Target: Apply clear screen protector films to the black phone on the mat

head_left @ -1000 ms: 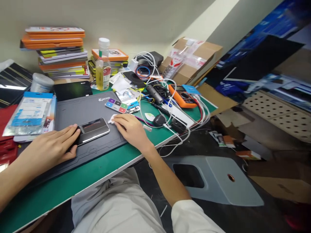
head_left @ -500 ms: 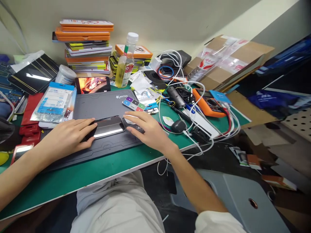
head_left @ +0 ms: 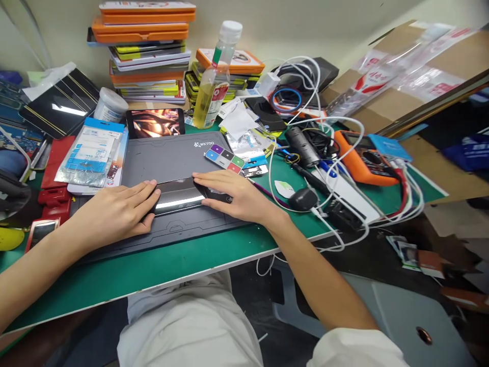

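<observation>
Since half a second ago the right hand (head_left: 233, 196) has slid left from the mat onto the right end of the smartphone (head_left: 179, 196), its fingers now lying flat across the dark glass, while the left hand (head_left: 114, 216) has kept its place at the phone's left end. Both hands are spread and pressing down, palms low, neither closed around anything; the phone lies face up between them, only its middle strip showing, with a bright reflection along its near edge. It rests on the grey work mat (head_left: 168, 158), which lies on the green surface (head_left: 160, 267).

Just beyond the right hand's fingers sits a small card of coloured squares (head_left: 224, 157) at the mat's far right corner. Behind the mat a second phone with a lit screen (head_left: 155, 123) lies flat, beside a plastic bottle of yellow liquid (head_left: 216, 81) and a stack of orange and yellow boxes (head_left: 147, 51). To the right, white cables (head_left: 344, 153) loop over an orange multimeter (head_left: 364, 163). A blue-topped packet (head_left: 90, 153) lies left of the mat.
</observation>
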Demonstrator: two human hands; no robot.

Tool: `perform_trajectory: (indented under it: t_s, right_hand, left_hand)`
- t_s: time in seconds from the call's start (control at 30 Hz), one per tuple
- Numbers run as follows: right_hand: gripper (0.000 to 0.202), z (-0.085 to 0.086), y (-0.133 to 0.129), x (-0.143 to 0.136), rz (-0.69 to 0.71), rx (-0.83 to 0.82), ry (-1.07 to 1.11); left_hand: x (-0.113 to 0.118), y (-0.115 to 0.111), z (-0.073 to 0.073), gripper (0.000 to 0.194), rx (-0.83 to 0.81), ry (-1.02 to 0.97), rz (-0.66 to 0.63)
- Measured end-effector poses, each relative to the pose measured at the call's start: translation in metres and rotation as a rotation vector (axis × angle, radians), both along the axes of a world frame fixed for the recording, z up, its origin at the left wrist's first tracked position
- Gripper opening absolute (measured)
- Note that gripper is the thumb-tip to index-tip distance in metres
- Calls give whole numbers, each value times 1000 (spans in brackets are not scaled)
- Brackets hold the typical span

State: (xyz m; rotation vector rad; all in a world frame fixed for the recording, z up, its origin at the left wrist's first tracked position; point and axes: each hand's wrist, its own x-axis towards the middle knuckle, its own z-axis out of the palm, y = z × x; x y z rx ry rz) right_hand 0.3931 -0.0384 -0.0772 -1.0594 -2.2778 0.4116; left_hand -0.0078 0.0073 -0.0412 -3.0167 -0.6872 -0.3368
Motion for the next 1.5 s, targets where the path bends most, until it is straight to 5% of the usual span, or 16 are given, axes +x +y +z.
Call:
perform_trajectory:
  t_s: [0.4,0.73,1.0,1.5]
  right_hand:
    - [47,-6,-3,1,23,173,-26]
    - [47,-5,-5,0,30,263,-47]
    - [45,-5,-5,-1,27,266,-60]
    - [50,-1,-8,1,8,182,-76]
  left_hand:
    - [3,-5,8,52,165,59,-48]
    - [1,-6,5,55,107,24,-41]
    - [1,-7,4,57,18,6,8]
    - [4,-8,7,57,160,41,-46]
